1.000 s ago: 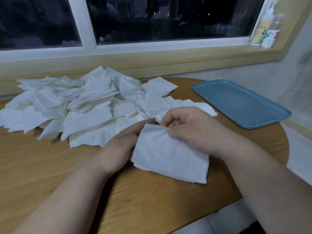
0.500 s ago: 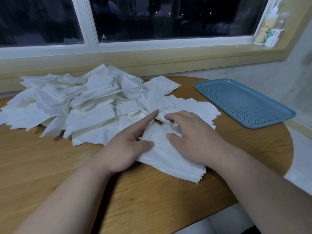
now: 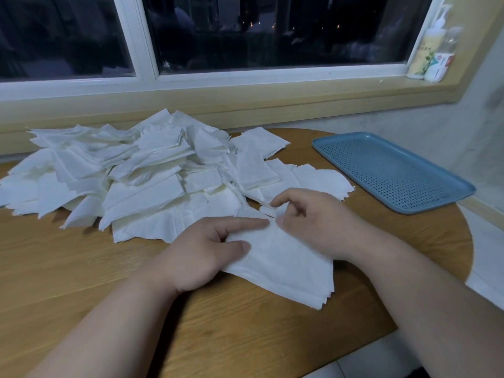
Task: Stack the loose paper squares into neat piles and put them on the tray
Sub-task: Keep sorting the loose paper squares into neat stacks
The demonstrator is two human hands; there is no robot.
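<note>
Both hands are down on the stack (image 3: 286,271) of paper squares, which lies flat on the desk (image 3: 68,268) near its front edge, about 5 o'clock. The left hand (image 3: 201,252) presses the stack's left side with the thumb flat on top and the index finger straight out toward 2 o'clock, relaxed and gripping nothing. The right hand (image 3: 319,225) covers the far corner, fingers (image 3: 289,195) curled, index tip hooked on the corner of a loose sheet (image 3: 266,210). Whether it truly pinches that sheet cannot be told. The messy heap (image 3: 131,175) sprawls from 9 to 12 o'clock and touches the stack. The blue tray (image 3: 392,173) lies at 2 o'clock, clear of the paper, with bottles (image 3: 428,53) on the sill (image 3: 272,85) beyond.
</note>
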